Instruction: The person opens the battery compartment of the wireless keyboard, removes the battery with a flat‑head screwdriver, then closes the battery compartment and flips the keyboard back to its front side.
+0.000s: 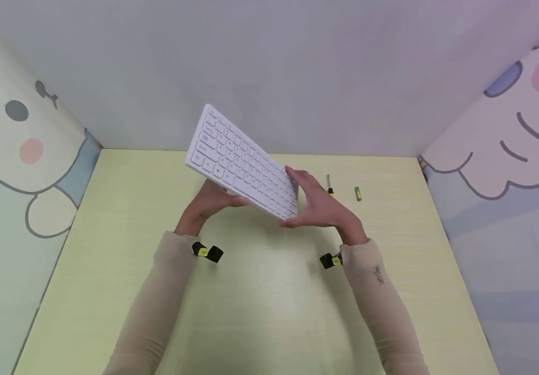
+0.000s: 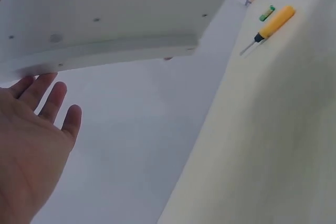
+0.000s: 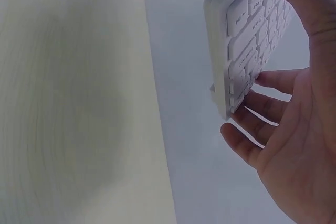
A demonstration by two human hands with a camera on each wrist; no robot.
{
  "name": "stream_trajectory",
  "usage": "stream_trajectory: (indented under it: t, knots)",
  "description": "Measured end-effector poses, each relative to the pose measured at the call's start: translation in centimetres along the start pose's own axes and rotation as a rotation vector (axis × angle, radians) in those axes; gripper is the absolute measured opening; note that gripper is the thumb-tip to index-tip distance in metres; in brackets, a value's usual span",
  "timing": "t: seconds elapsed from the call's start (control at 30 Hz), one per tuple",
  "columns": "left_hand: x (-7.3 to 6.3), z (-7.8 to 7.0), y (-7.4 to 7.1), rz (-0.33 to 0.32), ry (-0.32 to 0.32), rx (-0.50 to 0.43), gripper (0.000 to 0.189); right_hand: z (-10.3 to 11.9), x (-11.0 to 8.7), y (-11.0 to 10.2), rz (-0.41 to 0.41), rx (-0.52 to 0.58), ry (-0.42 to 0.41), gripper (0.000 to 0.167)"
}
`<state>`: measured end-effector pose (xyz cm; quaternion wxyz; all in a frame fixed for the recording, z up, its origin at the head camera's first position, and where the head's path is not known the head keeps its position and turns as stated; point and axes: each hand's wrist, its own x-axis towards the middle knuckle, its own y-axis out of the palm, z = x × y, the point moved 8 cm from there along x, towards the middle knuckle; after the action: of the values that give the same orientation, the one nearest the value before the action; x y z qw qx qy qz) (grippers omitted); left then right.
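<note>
A white keyboard is held tilted above the table, keys facing the head camera and its left end higher. My left hand holds it from below, thumb along the near edge. In the left wrist view, fingertips of that hand meet the rim of the keyboard's pale underside, which has small dark feet or screws. At the lower right end, my right hand grips the keyboard between thumb and fingers. The right wrist view shows the fingers at the corner keys.
On the table behind my right hand lie a yellow-handled screwdriver and a small green battery. A grey wall rises at the table's far edge, with cartoon-printed panels on both sides.
</note>
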<state>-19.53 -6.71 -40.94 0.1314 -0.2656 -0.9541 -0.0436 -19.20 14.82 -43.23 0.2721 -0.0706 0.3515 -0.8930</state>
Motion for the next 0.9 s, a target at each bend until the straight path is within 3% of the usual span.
stream_trajectory:
  t: [0.23,0.5,0.67,0.73,0.9]
  knots:
    - [-0.9,-1.2,-2.7,-0.064,0.027,-0.028,0.095,-0.8,-0.7,-1.1,-0.007,-0.055,0.042,0.132]
    - [-0.8,-3.3,-4.9,-0.093,0.020,-0.058,0.129,-1.4,-1.0,-2.3,-0.002,-0.102,0.059,0.133]
    - [-0.8,-3.0,-5.8,-0.091,-0.063,-0.030,0.131,-1.6,-1.3,-2.9,-0.003,-0.123,0.064,0.133]
    - [-1.0,-2.6,-6.0,-0.080,-0.105,0.022,0.131,-1.5,-1.4,-3.2,-0.007,-0.134,0.064,0.134]
    - [-1.5,-2.1,-6.9,-0.081,-0.158,0.272,0.129,-1.6,-1.6,-3.6,-0.002,-0.172,0.072,0.134]
